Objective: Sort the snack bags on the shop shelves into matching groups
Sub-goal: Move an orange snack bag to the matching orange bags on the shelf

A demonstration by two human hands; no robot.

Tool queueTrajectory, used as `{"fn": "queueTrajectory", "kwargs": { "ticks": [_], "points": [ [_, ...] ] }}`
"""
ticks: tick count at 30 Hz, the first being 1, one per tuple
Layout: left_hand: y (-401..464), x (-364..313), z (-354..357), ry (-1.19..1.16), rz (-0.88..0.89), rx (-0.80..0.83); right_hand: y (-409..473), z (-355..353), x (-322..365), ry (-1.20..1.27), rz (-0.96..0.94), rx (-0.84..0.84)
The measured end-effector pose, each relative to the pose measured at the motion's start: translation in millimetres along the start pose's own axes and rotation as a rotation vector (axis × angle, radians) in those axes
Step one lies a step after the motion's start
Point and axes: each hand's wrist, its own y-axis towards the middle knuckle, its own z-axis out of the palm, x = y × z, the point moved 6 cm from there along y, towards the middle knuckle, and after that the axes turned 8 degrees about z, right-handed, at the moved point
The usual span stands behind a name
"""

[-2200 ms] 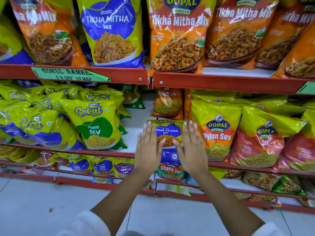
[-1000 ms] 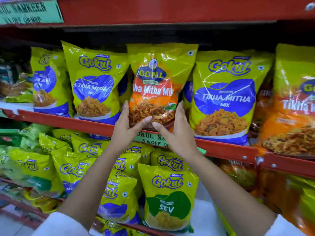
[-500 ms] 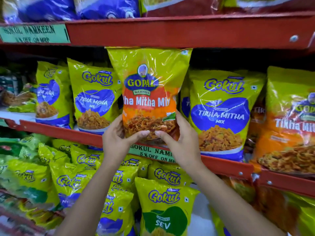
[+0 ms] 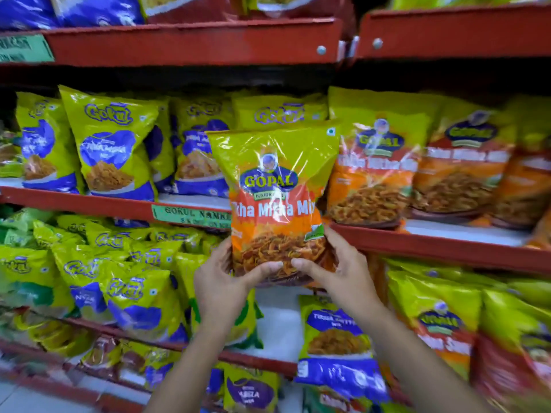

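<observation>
I hold a yellow-and-orange Gopal Tikha Mitha Mix bag [image 4: 275, 192] upright in front of the middle shelf. My left hand [image 4: 222, 281] grips its lower left corner and my right hand [image 4: 340, 272] grips its lower right corner, thumbs on the front. Behind it to the left stand yellow-and-blue Gokul Tikha Mitha Mix bags [image 4: 111, 147]. To its right stand matching orange Gopal Tikha Mitha Mix bags [image 4: 375, 171].
Red metal shelves [image 4: 190, 43] run above and below. A green price label [image 4: 190, 214] is fixed to the middle shelf edge. The lower shelf holds Gokul bags [image 4: 137, 296] at left, a Gokul Tikha Mitha bag [image 4: 337, 338] and Gopal Sev bags [image 4: 438, 326] at right.
Both hands have pulled the Gopal bag off the shelf from among the Gokul bags and carried it rightward and lower, toward the orange Gopal bags. The view has shifted right.
</observation>
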Motion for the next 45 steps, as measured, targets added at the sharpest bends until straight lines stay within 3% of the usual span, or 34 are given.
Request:
{"fn": "queueTrajectory", "kwargs": {
  "ticks": [11, 24, 32, 41, 45],
  "points": [
    [-110, -7, 97, 0.217, -0.097, 0.12, -90, -107, -93, 0.024, 0.212, -0.054],
    [-127, -9, 134, 0.24, -0.092, 0.203, -105, -133, -120, 0.108, 0.28, -0.076],
    [-94, -35, 170, 0.195, -0.006, 0.189, -83, -176, -84, 0.11, 0.126, -0.168],
    [-21, -106, 240, 0.074, 0.245, 0.144, -26, -262, -24, 0.05, -0.098, -0.289],
    [-1, -117, 274, 0.035, 0.268, 0.212, -3, -291, -21, 0.003, -0.107, -0.305]
  ]
}}
